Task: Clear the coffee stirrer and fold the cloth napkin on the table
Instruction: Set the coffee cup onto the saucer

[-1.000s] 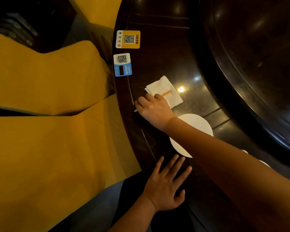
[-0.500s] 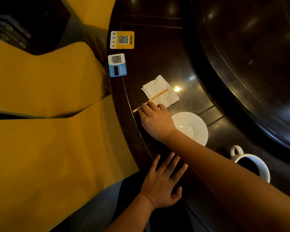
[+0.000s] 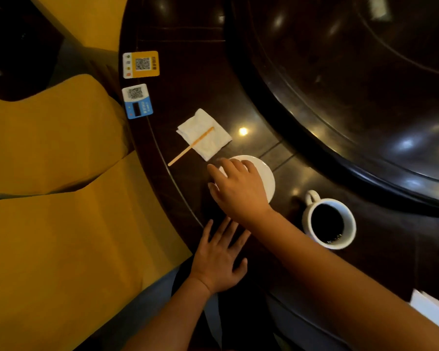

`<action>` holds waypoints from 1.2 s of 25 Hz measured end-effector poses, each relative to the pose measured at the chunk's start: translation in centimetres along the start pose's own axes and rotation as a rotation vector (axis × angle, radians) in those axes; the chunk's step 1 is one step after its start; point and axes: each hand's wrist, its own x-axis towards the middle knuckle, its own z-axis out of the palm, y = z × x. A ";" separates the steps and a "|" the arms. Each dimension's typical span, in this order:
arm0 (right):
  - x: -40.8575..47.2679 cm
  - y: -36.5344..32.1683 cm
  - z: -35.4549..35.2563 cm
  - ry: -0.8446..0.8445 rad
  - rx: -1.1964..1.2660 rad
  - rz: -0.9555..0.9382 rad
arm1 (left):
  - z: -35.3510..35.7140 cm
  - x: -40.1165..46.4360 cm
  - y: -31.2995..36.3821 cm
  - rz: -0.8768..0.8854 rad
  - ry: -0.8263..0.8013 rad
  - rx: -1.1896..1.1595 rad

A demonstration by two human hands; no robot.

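Observation:
A thin wooden coffee stirrer lies slanted on the dark table, its upper end resting on a white folded napkin and its lower end pointing at the table's edge. My right hand hovers over the white saucer just below the napkin, fingers loosely spread, holding nothing and apart from the stirrer. My left hand rests flat on the table edge near me, fingers apart.
A white cup of black coffee stands right of the saucer. Two QR-code cards lie near the table's left edge. Yellow seats are at left. A raised dark round centre fills the right. White paper lies lower right.
My right hand let go of the stirrer's lower end and drew back toward me, over the saucer. The stirrer stays on the napkin. My left hand kept still.

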 end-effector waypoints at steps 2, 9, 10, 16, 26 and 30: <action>-3.7 1.4 -1.5 0.032 0.002 0.126 | 0.0 0.0 0.1 -0.006 0.029 -0.024; -15.0 7.6 -4.4 -0.023 0.012 0.695 | 0.1 -0.1 0.0 -0.021 0.024 -0.002; -15.7 8.2 -4.4 -0.078 0.025 0.738 | 0.1 -0.1 0.0 -0.019 0.022 0.004; -16.2 9.4 -3.8 -0.190 0.102 0.755 | 0.2 0.0 -0.1 -0.020 0.020 0.037; -15.1 9.7 -4.1 -0.193 0.157 0.746 | 0.1 0.0 0.0 -0.016 0.031 0.035; -14.2 9.1 -5.0 -0.136 0.168 0.694 | 0.1 -0.1 0.0 -0.009 0.041 0.021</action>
